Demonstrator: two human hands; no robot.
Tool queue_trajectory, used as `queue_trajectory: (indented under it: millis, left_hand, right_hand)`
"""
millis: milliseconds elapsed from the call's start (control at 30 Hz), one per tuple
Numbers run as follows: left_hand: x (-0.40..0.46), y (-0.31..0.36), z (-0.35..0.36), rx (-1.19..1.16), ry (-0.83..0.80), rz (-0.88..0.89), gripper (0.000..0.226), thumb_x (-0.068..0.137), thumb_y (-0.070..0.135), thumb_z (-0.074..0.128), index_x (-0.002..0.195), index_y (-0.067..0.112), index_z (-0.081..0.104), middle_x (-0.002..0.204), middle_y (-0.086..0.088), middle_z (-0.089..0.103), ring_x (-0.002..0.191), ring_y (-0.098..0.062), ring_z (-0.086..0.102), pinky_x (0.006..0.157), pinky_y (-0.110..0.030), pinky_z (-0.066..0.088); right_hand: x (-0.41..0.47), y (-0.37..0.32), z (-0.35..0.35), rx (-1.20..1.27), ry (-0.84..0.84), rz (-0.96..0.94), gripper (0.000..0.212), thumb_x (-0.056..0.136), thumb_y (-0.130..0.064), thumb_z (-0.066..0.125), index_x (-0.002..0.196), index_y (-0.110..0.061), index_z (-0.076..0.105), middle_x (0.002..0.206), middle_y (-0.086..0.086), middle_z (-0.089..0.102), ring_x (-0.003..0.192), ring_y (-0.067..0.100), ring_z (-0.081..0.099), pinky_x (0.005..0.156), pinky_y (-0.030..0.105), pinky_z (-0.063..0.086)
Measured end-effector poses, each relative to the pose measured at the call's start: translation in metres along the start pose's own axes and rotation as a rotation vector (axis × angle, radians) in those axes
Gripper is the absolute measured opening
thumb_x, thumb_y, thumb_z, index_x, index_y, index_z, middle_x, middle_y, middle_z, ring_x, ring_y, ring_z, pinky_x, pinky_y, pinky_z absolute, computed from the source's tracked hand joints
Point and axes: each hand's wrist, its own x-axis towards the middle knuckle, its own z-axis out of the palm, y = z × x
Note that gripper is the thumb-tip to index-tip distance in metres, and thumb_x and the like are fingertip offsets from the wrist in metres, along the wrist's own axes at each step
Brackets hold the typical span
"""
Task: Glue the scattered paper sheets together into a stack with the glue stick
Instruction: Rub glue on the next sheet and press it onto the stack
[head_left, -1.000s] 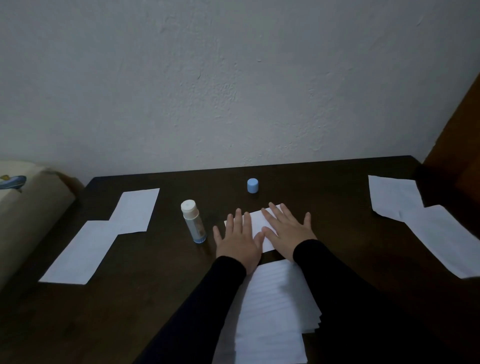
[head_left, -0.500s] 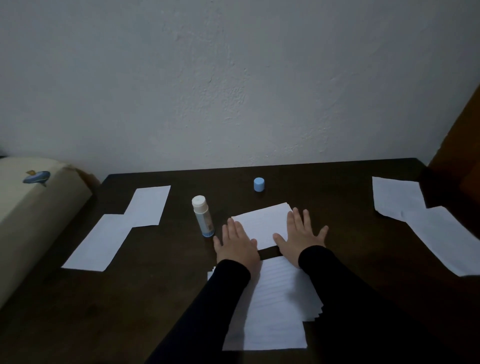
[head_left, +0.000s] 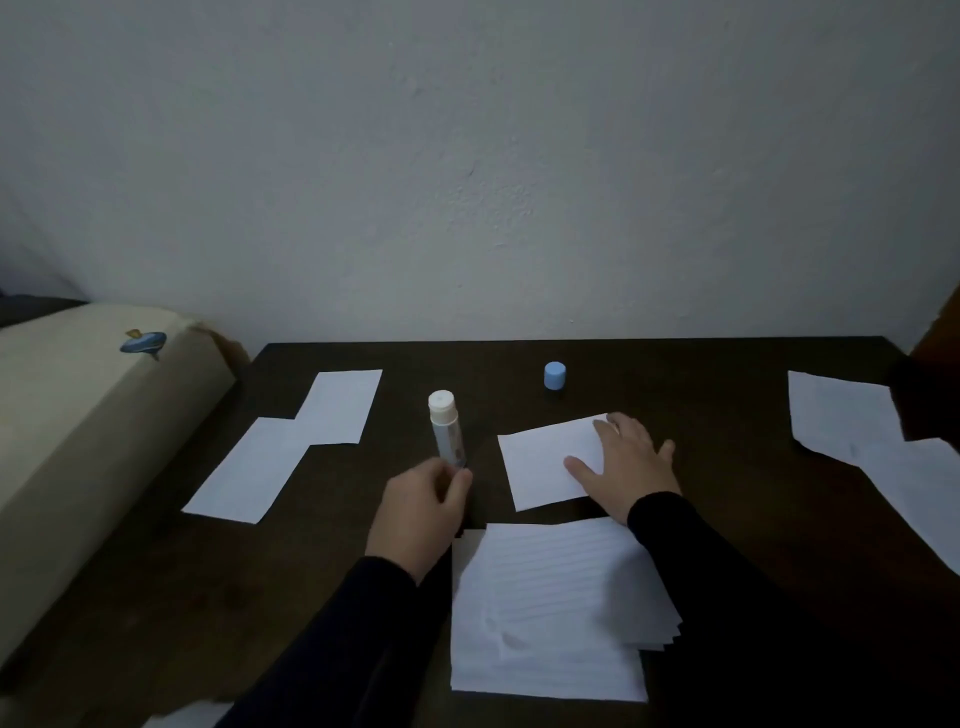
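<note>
An uncapped white glue stick stands upright on the dark table. My left hand curls around its base, thumb and fingers touching the tube. Its blue cap stands apart, farther back. My right hand lies flat on the right part of a small white sheet in the middle. A fanned stack of lined sheets lies near me, partly under my sleeves. Two loose sheets lie at the left, and two more sheets at the right.
A beige cushion with a blue print borders the table's left side. A grey wall rises right behind the table's far edge. A brown wooden surface stands at the far right corner.
My left hand left the small sheet and moved left to the glue stick's base. My right hand stayed pressed on the sheet. The view shifted slightly left.
</note>
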Motion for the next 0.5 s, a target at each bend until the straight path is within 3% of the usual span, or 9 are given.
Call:
queue_trajectory:
  millis: [100,233,400,500]
  left_hand:
    - [0.017,-0.010,-0.001,-0.131,0.101,-0.113,0.027,0.087,0.037,0.066,0.108,0.028,0.053,0.106,0.008,0.059,0.088,-0.004,0.055,0.068,-0.017,0.044]
    - [0.030,-0.013,0.005,-0.286,0.112,-0.070,0.061,0.082,0.031,0.073,0.135,0.026,0.042,0.135,0.005,0.051,0.118,-0.013,0.051,0.096,-0.032,0.046]
    - [0.038,-0.011,0.006,-0.455,0.053,-0.055,0.063,0.086,0.027,0.070,0.141,0.030,0.038,0.140,0.006,0.048,0.123,-0.015,0.047,0.094,-0.030,0.042]
    - [0.037,-0.013,0.011,-0.465,0.054,-0.054,0.054,0.091,0.025,0.064,0.139,0.031,0.042,0.137,0.006,0.051,0.114,-0.010,0.049,0.091,-0.027,0.041]
  right_hand:
    - [0.005,0.005,0.002,0.006,-0.041,-0.024,0.084,0.087,-0.068,0.044,0.153,-0.026,0.013,0.162,-0.003,0.003,0.148,0.025,0.001,0.114,0.060,0.005]
    - [0.009,0.012,0.004,-0.017,-0.138,-0.066,0.088,0.087,-0.072,0.038,0.154,-0.028,0.003,0.161,-0.006,-0.010,0.147,0.026,-0.012,0.114,0.062,-0.001]
    - [0.012,0.012,0.004,-0.061,-0.154,-0.061,0.088,0.086,-0.072,0.039,0.154,-0.030,0.001,0.162,-0.006,-0.006,0.148,0.028,-0.009,0.114,0.062,-0.001]
    - [0.010,0.008,0.003,-0.037,-0.114,-0.062,0.088,0.085,-0.069,0.046,0.153,-0.032,0.005,0.162,-0.004,0.005,0.148,0.028,0.001,0.113,0.063,0.001]
